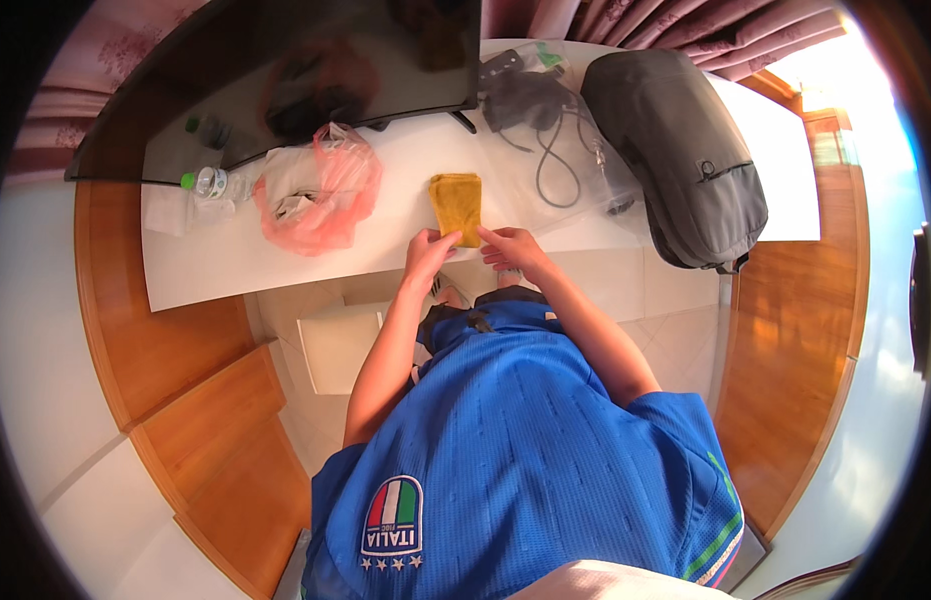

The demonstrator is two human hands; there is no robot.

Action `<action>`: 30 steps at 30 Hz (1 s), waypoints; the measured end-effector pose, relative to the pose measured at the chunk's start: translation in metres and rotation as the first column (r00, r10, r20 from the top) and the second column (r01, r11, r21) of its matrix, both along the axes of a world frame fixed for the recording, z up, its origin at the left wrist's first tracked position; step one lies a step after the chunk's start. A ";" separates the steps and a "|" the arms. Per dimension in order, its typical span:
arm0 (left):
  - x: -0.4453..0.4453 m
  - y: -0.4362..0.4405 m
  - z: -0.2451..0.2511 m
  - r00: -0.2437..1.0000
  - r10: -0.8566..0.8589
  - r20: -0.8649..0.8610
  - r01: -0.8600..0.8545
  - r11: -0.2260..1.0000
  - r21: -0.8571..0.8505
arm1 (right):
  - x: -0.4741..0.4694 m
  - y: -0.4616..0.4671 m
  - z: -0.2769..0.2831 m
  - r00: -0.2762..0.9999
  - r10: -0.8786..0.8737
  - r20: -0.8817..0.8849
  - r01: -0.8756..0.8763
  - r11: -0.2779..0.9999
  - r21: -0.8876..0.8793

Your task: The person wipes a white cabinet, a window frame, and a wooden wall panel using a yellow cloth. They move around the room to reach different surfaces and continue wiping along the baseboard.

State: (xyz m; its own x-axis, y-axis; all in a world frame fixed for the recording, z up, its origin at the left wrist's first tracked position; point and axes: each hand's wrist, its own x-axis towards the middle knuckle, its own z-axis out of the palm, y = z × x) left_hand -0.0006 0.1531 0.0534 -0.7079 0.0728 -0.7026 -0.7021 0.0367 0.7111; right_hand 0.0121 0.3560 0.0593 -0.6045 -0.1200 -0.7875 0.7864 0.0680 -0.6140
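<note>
A folded mustard-yellow cloth point(456, 201) lies near the front edge of the white tabletop point(405, 199), its layers stacked into a small rectangle. At its near left corner, my left hand point(429, 256) pinches it, thumb on top and the other fingers lower down, partly hidden. My right hand point(516, 250) is at the near right corner. Its thumb tip meets the cloth's edge, while the other fingers curl below; whether they grip the cloth is unclear.
Left of the cloth are a pink plastic bag point(360, 214) and a clear bottle with a green cap point(210, 182). A flat-screen television point(300, 82) stands behind. To the right lie a clear plastic bag with cables point(536, 150) and a dark grey backpack point(679, 150). Under the tabletop is a white box point(338, 349).
</note>
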 end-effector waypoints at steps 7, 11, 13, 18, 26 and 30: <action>0.039 -0.009 0.005 0.985 -0.026 0.170 -0.014 0.972 0.233 | 0.012 -0.002 -0.021 0.989 -0.147 0.016 0.147 0.976 -0.163; 0.054 -0.009 -0.016 0.977 0.191 0.096 -0.201 0.974 0.104 | 0.028 0.002 -0.015 0.994 -0.097 -0.054 0.098 0.995 0.009; 0.056 -0.010 -0.013 0.979 0.201 0.033 -0.204 0.955 0.216 | 0.031 0.005 0.002 0.988 -0.069 -0.134 0.071 0.997 0.009; 0.059 -0.016 -0.020 0.939 -0.204 -0.278 0.229 0.972 0.060 | 0.035 0.014 0.000 0.986 -0.013 -0.166 -0.009 0.992 -0.130; 0.059 0.002 -0.009 0.686 -0.495 -0.534 0.239 0.845 -0.478 | 0.032 0.032 -0.009 0.995 -0.095 0.008 0.090 0.912 -0.401; 0.050 -0.002 -0.035 0.884 -0.290 -0.367 0.198 0.942 -0.269 | 0.035 0.033 -0.015 0.931 0.120 -0.345 -0.182 0.971 -0.155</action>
State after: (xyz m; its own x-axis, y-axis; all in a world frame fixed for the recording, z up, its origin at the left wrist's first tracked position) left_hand 0.0492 0.1510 0.0188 -0.9090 0.1578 -0.3858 -0.3120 0.3562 0.8808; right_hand 0.0470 0.3889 0.0441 -0.7899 -0.3521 -0.5020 0.5255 0.0330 -0.8501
